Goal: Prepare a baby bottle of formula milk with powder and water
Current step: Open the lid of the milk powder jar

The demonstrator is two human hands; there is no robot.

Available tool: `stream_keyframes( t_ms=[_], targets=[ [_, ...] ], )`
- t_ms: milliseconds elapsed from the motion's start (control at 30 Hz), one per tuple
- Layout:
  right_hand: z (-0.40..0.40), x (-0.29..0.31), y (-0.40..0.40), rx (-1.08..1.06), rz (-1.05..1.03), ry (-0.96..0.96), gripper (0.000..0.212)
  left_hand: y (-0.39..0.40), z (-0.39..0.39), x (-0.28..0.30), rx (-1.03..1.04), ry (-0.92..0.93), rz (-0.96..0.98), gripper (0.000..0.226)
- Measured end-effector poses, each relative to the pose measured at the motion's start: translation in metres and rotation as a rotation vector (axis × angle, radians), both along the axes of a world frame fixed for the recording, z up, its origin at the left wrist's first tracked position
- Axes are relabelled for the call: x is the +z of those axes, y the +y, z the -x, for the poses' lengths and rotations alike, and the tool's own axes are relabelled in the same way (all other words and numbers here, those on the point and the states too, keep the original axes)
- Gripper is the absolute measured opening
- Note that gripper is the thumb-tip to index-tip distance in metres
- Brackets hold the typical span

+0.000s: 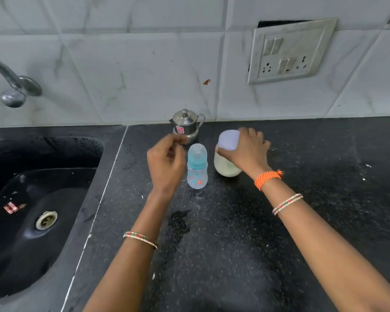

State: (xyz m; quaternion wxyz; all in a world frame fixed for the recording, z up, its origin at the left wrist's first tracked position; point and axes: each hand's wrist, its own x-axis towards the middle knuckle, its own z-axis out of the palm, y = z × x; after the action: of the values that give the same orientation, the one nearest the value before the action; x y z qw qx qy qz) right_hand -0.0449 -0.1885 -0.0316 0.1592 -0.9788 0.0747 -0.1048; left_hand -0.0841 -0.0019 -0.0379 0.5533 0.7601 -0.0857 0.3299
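A small clear baby bottle (197, 167) with a teal collar and a clear cap stands upright on the black counter (234, 233). Just to its right is a jar of pale powder (225, 165) with a lilac lid (229, 139). My right hand (248, 149) grips the jar from the right, fingers over the lid, thumb on the glass. My left hand (166, 163) hovers left of the bottle, blurred, fingers loosely curled and holding nothing. Behind both stands a small lidded steel pot (186, 126) with a spout and handle.
A black sink (32, 210) with a drain lies to the left, and a steel tap (11, 86) juts from the tiled wall above it. A switch and socket plate (291, 50) sits on the wall at the right. A wet patch (178, 221) marks the counter.
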Motion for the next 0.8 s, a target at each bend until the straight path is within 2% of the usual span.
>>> stream_keyframes(
  t_ms=[67, 200, 300, 333, 400, 467, 600, 700, 800],
  targets=[
    [0.029, -0.002, -0.003, 0.018, 0.077, 0.006, 0.084, 0.0, 0.028, -0.025, 0.003, -0.022, -0.045, 0.027],
    [0.075, -0.004, 0.003, 0.094, 0.101, 0.029, 0.085, -0.004, 0.072, -0.064, -0.13, 0.097, -0.18, 0.026],
    [0.097, -0.003, 0.014, 0.12, 0.081, 0.052, 0.086, -0.014, 0.088, -0.07, -0.249, 0.268, -0.3, 0.022],
    [0.103, -0.002, 0.018, 0.129, 0.085, 0.064, 0.087, -0.018, 0.089, -0.071, -0.289, 0.336, -0.305, 0.03],
    [0.113, -0.001, 0.028, 0.146, 0.09, 0.091, 0.09, -0.025, 0.088, -0.072, -0.378, 0.41, -0.256, 0.059],
    [0.122, 0.002, 0.038, 0.166, 0.095, 0.102, 0.09, -0.032, 0.088, -0.071, -0.448, 0.43, -0.152, 0.076],
    [0.123, 0.008, 0.048, 0.215, 0.142, 0.059, 0.081, -0.036, 0.087, -0.065, -0.406, 0.451, 0.047, 0.077],
    [0.117, 0.009, 0.04, 0.268, 0.141, 0.035, 0.076, -0.034, 0.082, -0.068, -0.344, 0.459, 0.032, 0.077],
    [0.11, 0.007, 0.023, 0.455, 0.131, 0.115, 0.066, -0.029, 0.078, -0.069, -0.381, 0.519, -0.048, 0.08]
  ],
)
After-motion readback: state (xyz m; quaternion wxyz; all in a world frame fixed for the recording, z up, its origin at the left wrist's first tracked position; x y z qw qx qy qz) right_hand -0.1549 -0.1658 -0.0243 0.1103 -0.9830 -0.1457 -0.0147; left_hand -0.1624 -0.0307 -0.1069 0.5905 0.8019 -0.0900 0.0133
